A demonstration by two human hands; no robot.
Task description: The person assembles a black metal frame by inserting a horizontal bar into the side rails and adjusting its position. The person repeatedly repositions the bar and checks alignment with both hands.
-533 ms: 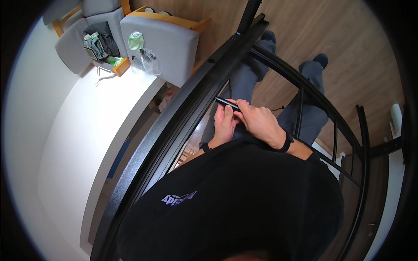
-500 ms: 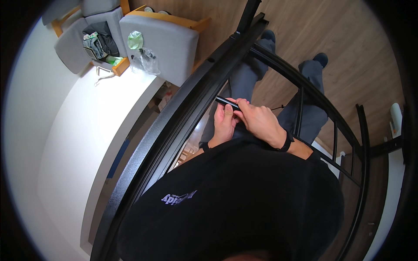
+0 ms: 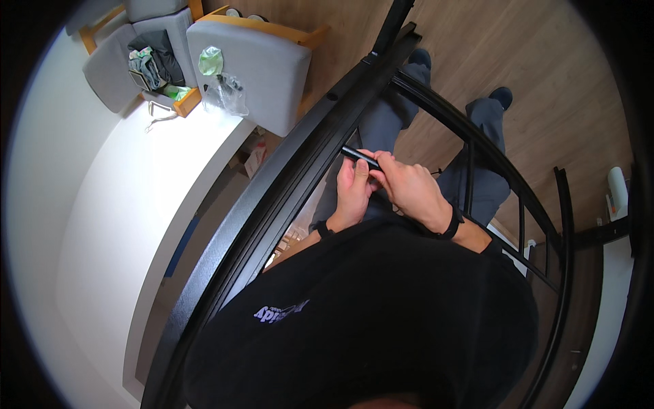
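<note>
A wooden floor (image 3: pixel 545 75) fills the upper right of the view, and a broad white counter (image 3: pixel 116 225) curves down the left side. Between them runs a black metal frame (image 3: pixel 272 198), its thick rail sweeping from the top centre down to the lower left, with a thinner curved bar and upright rods bending round on the right. At the top left stand grey cushioned chairs with wooden frames (image 3: pixel 259 61); on one lies a heap of dark and green items, and a clear plastic bag (image 3: pixel 228 92) hangs at the front of the nearer cushion, close to the counter's far end.

The person, in a black shirt (image 3: pixel 381 313) with a pale print on the chest, stands inside the frame, grey trouser legs and dark shoes showing below the hands. A dark band circles the right wrist.

The left hand (image 3: pixel 354 187) and the right hand (image 3: pixel 409 187) meet just beside the thick rail. Together they hold a small slim black rod (image 3: pixel 360 157), which lies tilted, its upper end pointing toward the rail and nearly touching it. The left hand's fingers are curled around its lower part from beneath; the right hand's fingers are closed on its near end from above, thumb and forefinger pinching it.
</note>
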